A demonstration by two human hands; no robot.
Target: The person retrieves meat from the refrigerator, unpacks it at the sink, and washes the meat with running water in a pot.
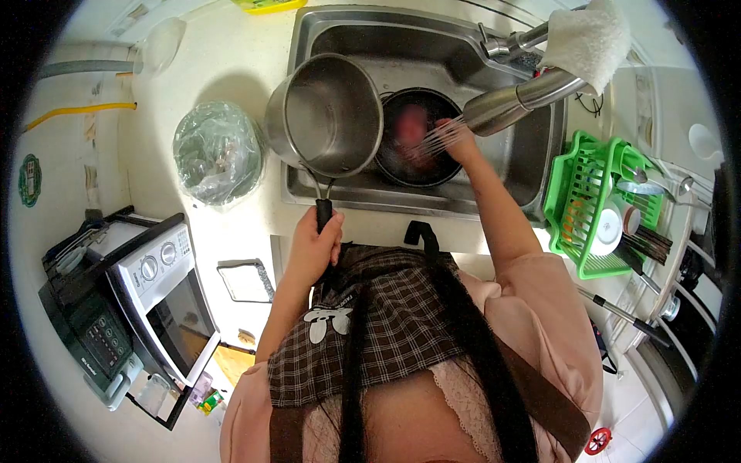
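Note:
My left hand (316, 245) is wrapped round the black handle of a steel saucepan (333, 116). The saucepan is held tilted over the left side of the steel sink (505, 166), with nothing visible inside. My right hand (458, 143) reaches into the sink at the right rim of a dark round pan (424, 179). Water sprays over it from the tap head (492, 112), and its fingers are partly hidden by the streams. Inside the dark pan is a pinkish-red thing (411, 126), too blurred to name.
Left of the sink stands a bowl-shaped container lined with a clear plastic bag (218, 153). A green dish rack (590, 208) with crockery is on the right. A white cloth (588, 42) hangs over the tap. An oven (166, 285) is at lower left.

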